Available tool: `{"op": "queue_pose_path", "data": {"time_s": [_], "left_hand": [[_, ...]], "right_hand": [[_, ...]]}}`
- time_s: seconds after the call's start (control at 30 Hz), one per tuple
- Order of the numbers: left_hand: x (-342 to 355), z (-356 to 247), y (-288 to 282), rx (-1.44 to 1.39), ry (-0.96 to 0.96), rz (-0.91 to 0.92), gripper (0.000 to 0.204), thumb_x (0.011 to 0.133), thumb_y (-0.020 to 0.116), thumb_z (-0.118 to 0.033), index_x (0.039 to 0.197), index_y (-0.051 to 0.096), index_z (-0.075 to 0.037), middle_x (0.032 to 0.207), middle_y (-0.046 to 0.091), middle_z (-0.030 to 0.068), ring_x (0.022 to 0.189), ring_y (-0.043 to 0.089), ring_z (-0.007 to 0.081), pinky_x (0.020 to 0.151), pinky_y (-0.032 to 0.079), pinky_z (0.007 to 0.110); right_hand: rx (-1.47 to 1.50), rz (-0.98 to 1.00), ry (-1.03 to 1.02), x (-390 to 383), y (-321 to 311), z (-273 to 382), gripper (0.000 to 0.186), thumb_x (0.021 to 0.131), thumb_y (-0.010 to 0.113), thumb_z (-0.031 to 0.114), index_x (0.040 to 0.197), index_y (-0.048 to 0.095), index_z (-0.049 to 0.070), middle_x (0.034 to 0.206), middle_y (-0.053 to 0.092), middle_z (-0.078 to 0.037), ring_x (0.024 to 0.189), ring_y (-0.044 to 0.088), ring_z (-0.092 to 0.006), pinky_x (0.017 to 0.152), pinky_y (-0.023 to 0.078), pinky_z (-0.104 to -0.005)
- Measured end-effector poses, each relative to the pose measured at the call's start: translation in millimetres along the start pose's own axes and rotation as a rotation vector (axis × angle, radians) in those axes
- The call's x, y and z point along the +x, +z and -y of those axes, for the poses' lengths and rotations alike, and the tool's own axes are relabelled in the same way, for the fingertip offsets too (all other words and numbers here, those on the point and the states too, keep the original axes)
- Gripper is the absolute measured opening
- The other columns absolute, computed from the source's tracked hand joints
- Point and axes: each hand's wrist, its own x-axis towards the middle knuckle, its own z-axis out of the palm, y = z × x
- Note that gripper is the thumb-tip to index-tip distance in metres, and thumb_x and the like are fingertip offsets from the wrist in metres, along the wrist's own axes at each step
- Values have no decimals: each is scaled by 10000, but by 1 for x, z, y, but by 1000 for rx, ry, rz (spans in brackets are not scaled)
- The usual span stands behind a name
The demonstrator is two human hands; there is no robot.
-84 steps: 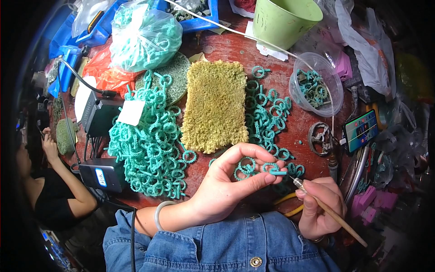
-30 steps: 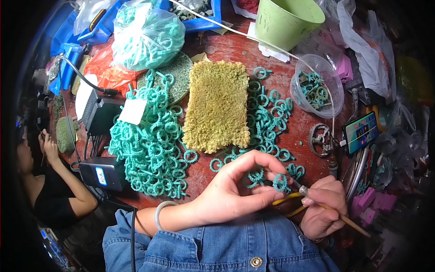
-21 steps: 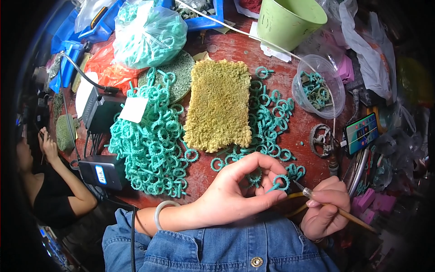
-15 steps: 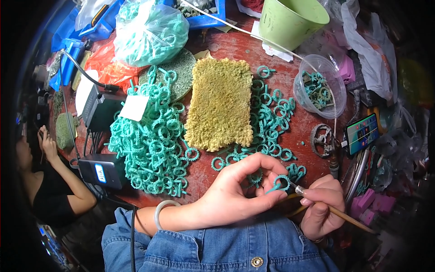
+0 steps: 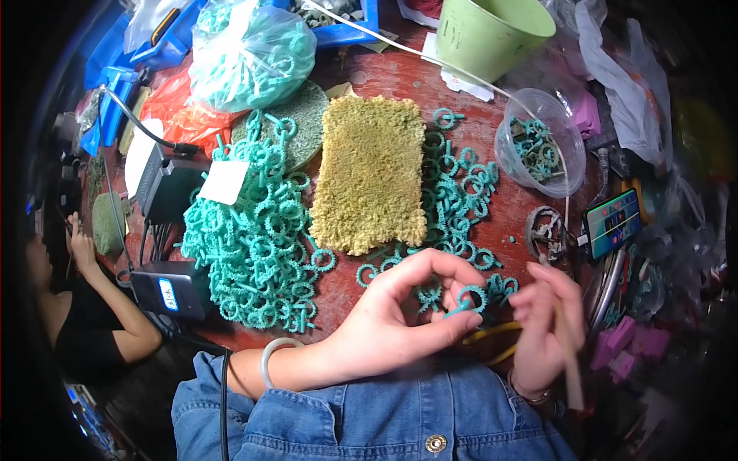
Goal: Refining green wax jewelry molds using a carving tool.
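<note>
My left hand (image 5: 392, 315) pinches a turquoise toothed ring with a short stem (image 5: 459, 310) between thumb and fingers. To its right, my right hand (image 5: 542, 334) is closed on a slim tool with a wooden handle (image 5: 570, 357). Both the hand and the tool are smeared by motion, and the tool's tip is hard to make out. The tool stands apart from the ring. Beyond my hands lie a pile of loose turquoise rings (image 5: 461, 196), a rough yellow-green pad (image 5: 369, 173) and a larger heap of the same rings (image 5: 257, 238).
A tied clear bag of rings (image 5: 254, 61) sits at the back left. On the right stand a green bucket (image 5: 492, 34), a clear plastic tub (image 5: 569, 173) and a phone (image 5: 613, 223). Black boxes (image 5: 173, 188) with cables flank the heap. A person's arm (image 5: 134, 342) shows at far left.
My right hand has drawn the tool away from the ring and tipped it more upright. The left hand keeps the ring, with only a slight shift.
</note>
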Motion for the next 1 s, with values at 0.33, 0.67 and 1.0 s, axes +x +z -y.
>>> {"op": "queue_pose_path", "data": {"time_s": [0.33, 0.67, 1.0], "left_hand": [[2, -6, 4, -388, -183, -6, 237, 897, 592, -19, 1115, 501, -42, 978, 559, 72, 829, 571, 123, 620, 488, 238], [1, -4, -4, -566, -151, 90, 166, 915, 452, -123, 1031, 502, -15, 996, 513, 141, 822, 528, 170, 581, 432, 249], [3, -10, 2, -392, -331, 90, 316, 1001, 400, -287, 1191, 401, -34, 1032, 502, 85, 830, 524, 149, 634, 456, 287]], "right_hand": [[-359, 227, -364, 19, 6, -9, 307, 735, 677, -33, 1020, 568, 3, 894, 589, -148, 844, 578, -354, 743, 462, -421], [-270, 258, -388, 21, 13, -9, 274, 721, 712, -10, 971, 604, 15, 842, 603, -121, 774, 569, -319, 697, 453, -397], [80, 260, -618, 18, 7, 0, 351, 690, 808, 70, 964, 591, 37, 834, 667, -79, 706, 613, -213, 627, 451, -312]]}}
